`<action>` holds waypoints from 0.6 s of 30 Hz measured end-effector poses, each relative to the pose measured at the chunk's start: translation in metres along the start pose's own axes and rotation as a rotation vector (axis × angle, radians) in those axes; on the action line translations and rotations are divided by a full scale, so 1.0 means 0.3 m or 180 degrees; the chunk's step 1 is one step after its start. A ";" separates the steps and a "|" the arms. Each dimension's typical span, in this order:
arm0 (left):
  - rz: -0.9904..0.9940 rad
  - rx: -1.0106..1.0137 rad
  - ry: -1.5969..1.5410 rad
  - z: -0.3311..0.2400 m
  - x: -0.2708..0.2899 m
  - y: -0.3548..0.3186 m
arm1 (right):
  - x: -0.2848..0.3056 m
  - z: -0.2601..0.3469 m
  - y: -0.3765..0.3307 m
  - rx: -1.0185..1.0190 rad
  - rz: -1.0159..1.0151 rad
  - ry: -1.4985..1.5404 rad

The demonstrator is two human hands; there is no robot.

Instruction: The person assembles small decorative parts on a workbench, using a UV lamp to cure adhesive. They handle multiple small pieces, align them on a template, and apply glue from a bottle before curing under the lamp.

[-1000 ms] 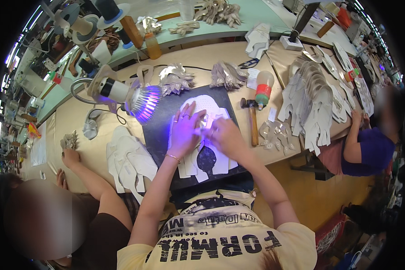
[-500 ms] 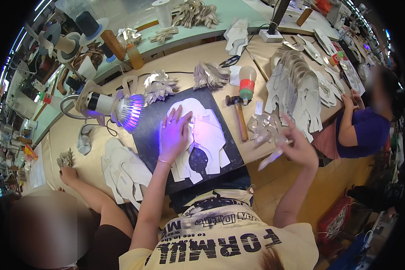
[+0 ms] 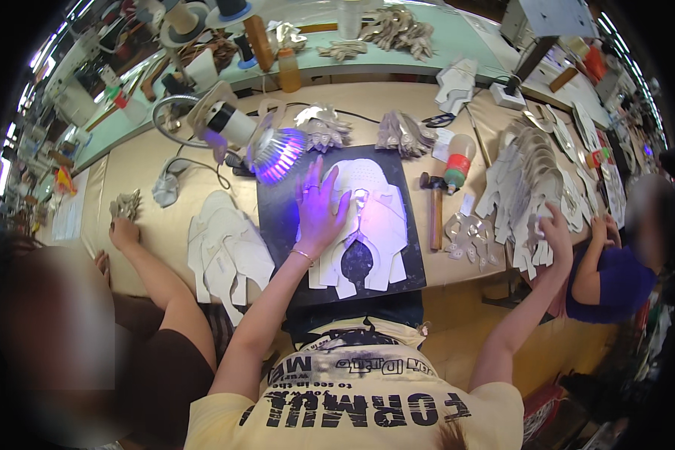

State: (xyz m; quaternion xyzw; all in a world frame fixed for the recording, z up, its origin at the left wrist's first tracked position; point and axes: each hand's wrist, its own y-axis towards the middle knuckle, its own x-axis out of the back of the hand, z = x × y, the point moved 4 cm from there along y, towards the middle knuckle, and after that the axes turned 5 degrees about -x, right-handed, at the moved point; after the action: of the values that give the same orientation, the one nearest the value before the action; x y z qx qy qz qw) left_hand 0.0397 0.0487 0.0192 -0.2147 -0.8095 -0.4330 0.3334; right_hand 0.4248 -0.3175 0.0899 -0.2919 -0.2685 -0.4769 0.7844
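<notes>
My left hand (image 3: 319, 206) lies with fingers spread over white shoe-upper pieces (image 3: 386, 221), which overlap on a black board (image 3: 274, 217). Purple-blue light from a lamp (image 3: 280, 154) falls on that hand and the pieces. Out to the right, my right hand (image 3: 553, 234) is bent at the near edge of a fanned stack of white upper pieces (image 3: 521, 169). Its fingers are curled round something small and whitish that I cannot make out. Between board and stack lie a hammer (image 3: 436, 214) and shiny beige cut pieces (image 3: 472, 236).
A bottle with a red band (image 3: 457, 161) lies beside the hammer. More white pieces (image 3: 221, 244) lie left of the board; metallic bunches (image 3: 405, 135) sit behind it. At left a co-worker's hand (image 3: 124, 234) holds small beige pieces; another person's hands (image 3: 604, 229) are at far right.
My right hand has moved from in front of the table edge, where it held a blurred white item, to the fanned stack. My left hand stays on the board's pieces; the view has shifted.
</notes>
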 end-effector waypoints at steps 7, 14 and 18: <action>0.0302 0.0438 0.0344 0.018 -0.022 -0.015 | -0.130 0.300 -0.457 0.0996 0.1540 0.0193; 0.0177 0.0680 -0.1115 -0.024 0.038 0.016 | -0.463 0.392 -0.393 0.1328 0.2465 0.0192; -0.0039 0.0706 -0.1603 -0.064 0.173 0.011 | -0.648 0.361 -0.249 0.1158 0.1747 0.0299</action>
State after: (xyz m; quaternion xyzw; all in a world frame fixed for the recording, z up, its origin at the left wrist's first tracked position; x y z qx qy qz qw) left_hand 0.0130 0.0373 0.0665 -0.2729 -0.9106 -0.2768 0.1405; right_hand 0.2638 -0.1533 0.0433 -0.1862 -0.2241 -0.2050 0.9344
